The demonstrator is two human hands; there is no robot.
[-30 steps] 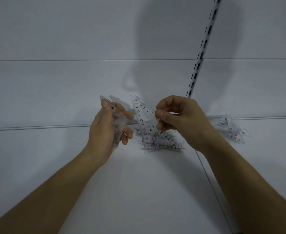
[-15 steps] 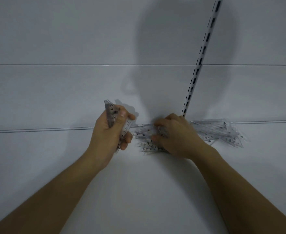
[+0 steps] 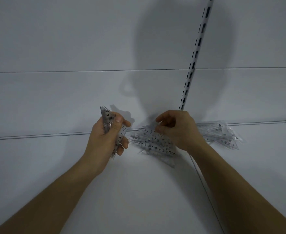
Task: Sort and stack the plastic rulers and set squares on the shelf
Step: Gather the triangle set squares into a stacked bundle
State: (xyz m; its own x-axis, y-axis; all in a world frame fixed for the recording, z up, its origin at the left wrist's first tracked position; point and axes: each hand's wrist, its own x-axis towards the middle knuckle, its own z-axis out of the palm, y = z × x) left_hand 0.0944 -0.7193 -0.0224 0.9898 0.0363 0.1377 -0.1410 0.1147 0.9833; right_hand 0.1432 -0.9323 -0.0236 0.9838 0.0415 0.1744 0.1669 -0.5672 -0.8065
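White shelf [image 3: 138,191] carries a loose pile of clear set squares [image 3: 154,144] near its back edge; the right hand [image 3: 177,130] pinches one atop it, while the left hand [image 3: 106,137] grips an upright stack [image 3: 108,122]; another heap [image 3: 219,134] lies farther right

The set squares [image 3: 155,146] heaped at the middle are seen to be of clear, glossy plastic printed with black numerals, as are those in the far-right pile [image 3: 218,134]. The shelf [image 3: 138,191] is finished in smooth, matt white. The slotted upright [image 3: 195,56] appears to be white-painted metal.
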